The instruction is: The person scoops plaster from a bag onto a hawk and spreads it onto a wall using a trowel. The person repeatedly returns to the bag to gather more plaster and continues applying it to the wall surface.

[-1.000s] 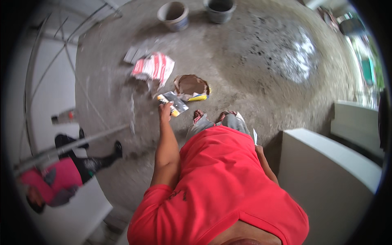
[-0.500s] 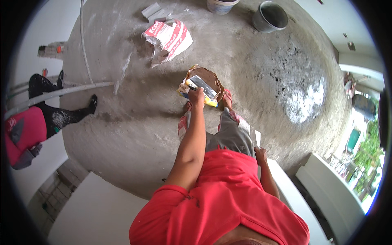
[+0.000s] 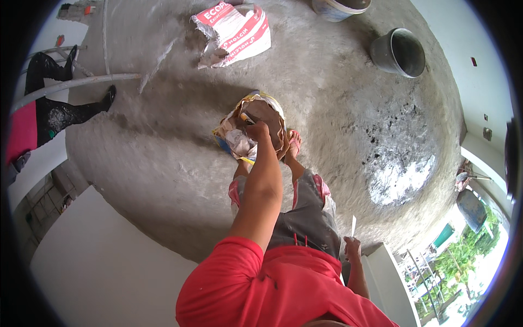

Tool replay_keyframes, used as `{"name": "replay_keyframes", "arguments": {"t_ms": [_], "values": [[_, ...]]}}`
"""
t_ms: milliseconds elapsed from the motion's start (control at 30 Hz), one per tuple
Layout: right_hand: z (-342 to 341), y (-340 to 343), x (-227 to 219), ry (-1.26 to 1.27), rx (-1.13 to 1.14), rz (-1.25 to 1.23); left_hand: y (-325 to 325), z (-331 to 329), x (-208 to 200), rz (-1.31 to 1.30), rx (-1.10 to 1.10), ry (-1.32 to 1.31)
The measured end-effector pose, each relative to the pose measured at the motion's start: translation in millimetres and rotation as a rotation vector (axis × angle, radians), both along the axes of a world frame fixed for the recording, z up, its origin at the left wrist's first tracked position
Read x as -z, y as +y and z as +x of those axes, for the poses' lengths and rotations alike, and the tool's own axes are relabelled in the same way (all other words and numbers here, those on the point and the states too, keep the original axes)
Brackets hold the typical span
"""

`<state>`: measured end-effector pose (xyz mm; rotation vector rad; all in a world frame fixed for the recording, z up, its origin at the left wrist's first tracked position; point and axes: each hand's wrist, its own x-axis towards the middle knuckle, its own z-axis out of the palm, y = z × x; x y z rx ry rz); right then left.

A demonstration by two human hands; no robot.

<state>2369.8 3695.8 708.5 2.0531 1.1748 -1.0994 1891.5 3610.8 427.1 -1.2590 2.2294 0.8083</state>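
Where the bag (image 3: 239, 144) sits open on the floor (image 3: 158, 185), I reckon the left hand (image 3: 257, 131), fingers clamped on a trowel (image 3: 246, 117), could snag its ragged edge, spilling powder (image 3: 267, 114); the right hand (image 3: 353, 248) has its fingers round a scraper (image 3: 353, 225).

Daylight pours from the blown-out outdoor area (image 3: 455, 259) right of the right grip (image 3: 353, 248). Above that grip, a pale patch (image 3: 400, 180) on the floor (image 3: 163, 185) glares white, its detail washed out. Soft shadow spreads left of the left grip (image 3: 257, 131), beyond the open bag (image 3: 281, 136). Far from both grips, straight edges bow, and black fills all 4 corners.
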Motion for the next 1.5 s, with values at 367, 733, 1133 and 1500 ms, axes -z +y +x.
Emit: {"name": "replay_keyframes", "arguments": {"t_ms": [367, 733, 1133, 1500], "values": [[10.2, 17.8, 23.6, -0.057, -0.134, -0.046, -0.2, -13.9, 23.1, -0.096, 0.028, 0.187], [14.5, 4.8, 27.4, -0.093, -0.237, -0.039, -7.7, -17.6, 38.4, -0.022, 0.212, 0.521], [37.5, -10.1, 35.0, -0.013, -0.378, 0.012, -3.5, -14.8, 43.4, 0.167, 0.051, 0.431], [-13.8, -1.8, 13.3, -0.131, -0.508, -0.145, -7.1, 3.7, 79.6, 0.425, -0.013, 0.437]]}}
